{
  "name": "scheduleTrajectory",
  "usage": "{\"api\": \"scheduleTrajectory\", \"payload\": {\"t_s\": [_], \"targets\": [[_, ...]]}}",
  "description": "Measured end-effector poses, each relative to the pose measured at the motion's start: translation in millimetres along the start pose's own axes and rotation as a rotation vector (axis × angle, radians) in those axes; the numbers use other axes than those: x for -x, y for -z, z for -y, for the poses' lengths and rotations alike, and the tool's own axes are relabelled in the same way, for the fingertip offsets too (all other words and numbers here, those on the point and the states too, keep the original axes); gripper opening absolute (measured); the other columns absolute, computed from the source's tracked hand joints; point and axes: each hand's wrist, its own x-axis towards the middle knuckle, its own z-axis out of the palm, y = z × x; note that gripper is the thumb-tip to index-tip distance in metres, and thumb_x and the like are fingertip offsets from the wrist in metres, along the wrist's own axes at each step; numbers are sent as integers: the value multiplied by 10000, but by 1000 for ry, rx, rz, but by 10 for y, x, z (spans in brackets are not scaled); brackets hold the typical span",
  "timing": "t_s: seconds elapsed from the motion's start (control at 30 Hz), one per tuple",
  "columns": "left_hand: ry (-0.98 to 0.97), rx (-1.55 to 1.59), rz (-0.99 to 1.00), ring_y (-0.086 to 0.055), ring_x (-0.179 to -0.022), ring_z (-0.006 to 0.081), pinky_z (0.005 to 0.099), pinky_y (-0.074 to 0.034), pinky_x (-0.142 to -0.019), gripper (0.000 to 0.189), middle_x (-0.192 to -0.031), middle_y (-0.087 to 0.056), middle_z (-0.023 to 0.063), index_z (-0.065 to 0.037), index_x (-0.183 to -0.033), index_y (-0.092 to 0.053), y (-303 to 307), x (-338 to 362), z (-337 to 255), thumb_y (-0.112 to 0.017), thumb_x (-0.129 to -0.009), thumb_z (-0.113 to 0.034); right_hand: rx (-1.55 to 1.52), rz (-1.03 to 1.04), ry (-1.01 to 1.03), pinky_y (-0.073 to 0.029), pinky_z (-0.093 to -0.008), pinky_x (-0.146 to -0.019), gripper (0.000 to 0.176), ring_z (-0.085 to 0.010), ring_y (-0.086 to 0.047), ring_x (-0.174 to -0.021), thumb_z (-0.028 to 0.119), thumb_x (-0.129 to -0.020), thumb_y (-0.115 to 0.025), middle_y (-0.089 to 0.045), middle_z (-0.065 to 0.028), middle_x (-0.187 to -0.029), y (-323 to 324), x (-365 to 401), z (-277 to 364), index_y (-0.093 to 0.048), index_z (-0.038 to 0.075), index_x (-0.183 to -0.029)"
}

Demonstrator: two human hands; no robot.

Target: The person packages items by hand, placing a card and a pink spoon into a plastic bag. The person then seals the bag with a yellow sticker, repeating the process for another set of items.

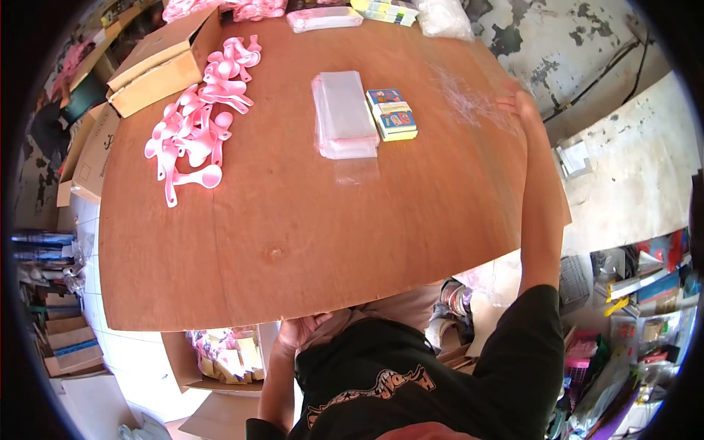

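My right hand (pixel 519 104) reaches to the table's far right edge, fingers spread, beside a wispy tangle of clear plastic scraps (pixel 469 99). Low at the near edge, my left hand (pixel 299 331) rests by my lap with loosely bent fingers and nothing visible in them. On the wooden table (pixel 279 227) lies a stack of clear plastic bags (pixel 342 114), one bag sticking out at its near end. Right against the stack sit small blue-and-yellow printed packs (pixel 392 115) with a pale band. Pink plastic spoons (pixel 194 132) are heaped at the left.
A cardboard box (pixel 165 62) stands at the back left corner. Along the far edge are a bundle of clear packets (pixel 325 19), yellow-green packs (pixel 386 9) and a white plastic bag (pixel 444 18). Below the near edge, an open carton (pixel 176 356) holds packaged items.
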Motion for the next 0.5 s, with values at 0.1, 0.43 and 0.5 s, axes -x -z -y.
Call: {"api": "scheduleTrajectory", "payload": {"t_s": [0.1, 0.43, 0.5], "targets": [[31, -155, -93, -565, -1109, 265, 404, -457, -961, 477, -1247, -557, 126, -53, -1300, -461, -140, 54, 1, -503, -955, -380, 238, -93, 576, -468, -266, -808, 316, -165, -637, -846, 266, -908, -567, -691, -105, -943, 51, -169, -229, -674, 12, -1062], [-33, -1351, 414, -559, -1045, 261, 339, -451, -885, 333, -1143, -551, 142, -14, -1245, -497, -1684, 57, -487, -544, -925, -97, 437, -79, 1209, -494, -257, -657, 206, -154, -648, -754, 36, -812, -627, -688, -73, -884, -968, 1238, 81, -686, 81, -1004], [-92, -1360, 451, -562, -1039, 267, 343, -451, -882, 320, -1133, -558, 143, -16, -1230, -509, -1972, 59, -570, -548, -919, -84, 150, 121, 1074, -488, -274, -614, 182, -185, -649, -716, 65, -802, -666, -670, -66, -861, -1327, 1714, 124, -685, 74, -983]]}}
